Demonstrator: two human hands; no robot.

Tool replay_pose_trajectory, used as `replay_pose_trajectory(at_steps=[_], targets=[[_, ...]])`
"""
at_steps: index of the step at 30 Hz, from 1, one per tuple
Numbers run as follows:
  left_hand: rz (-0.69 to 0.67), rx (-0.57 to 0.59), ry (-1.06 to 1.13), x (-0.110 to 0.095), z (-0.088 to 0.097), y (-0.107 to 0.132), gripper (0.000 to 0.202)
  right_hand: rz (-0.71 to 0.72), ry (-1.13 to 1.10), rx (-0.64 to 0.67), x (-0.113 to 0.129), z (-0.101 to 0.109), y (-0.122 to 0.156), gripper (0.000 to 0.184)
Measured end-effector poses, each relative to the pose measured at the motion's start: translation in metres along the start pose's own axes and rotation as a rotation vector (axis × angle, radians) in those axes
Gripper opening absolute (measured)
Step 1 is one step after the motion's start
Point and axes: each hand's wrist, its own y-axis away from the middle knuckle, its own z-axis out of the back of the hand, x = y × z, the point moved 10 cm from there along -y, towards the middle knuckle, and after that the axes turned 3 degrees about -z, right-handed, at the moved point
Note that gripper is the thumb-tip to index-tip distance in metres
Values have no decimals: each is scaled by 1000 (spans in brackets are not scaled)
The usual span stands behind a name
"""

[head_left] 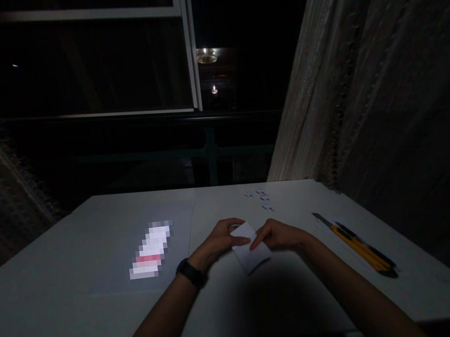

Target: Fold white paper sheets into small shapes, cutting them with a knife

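A small piece of folded white paper (249, 258) is held up between both hands, just above the white table. My left hand (221, 239) grips its upper left side, the thumb lying across the front face and the fingers behind. From the other side, my right hand (280, 234) presses its index finger onto the paper's front; its other fingers are curled and partly hidden behind the sheet. A dark watch (191, 274) is on my left wrist.
On the table (62, 314), a pixelated bright phone-like screen (152, 251) lies left on a pale sheet (184, 233). Several small dark-marked scraps (265, 199) sit at the back. A yellow utility knife (357, 245) and a black pen (363, 242) lie right. Curtains (303, 71) hang beside the window.
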Motion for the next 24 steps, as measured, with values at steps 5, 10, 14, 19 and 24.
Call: replay_pose_trajectory(at_steps=[5,10,14,19,24], targets=[[-9,-15,-79,-1,0,-1,41,-30,75,79,-9,-9,1,27],[-76,-80,-136,-9,7,-2,35,-21,49,-4,-16,1,-4,31],[-91,-218,-230,-15,21,-1,26,-43,-19,-62,-21,7,-6,36],[-78,-253,-201,-13,26,-2,23,-54,-64,-85,-21,9,-6,35],[-63,-296,-113,-9,32,-1,28,-64,-62,-108,-19,14,-4,30]])
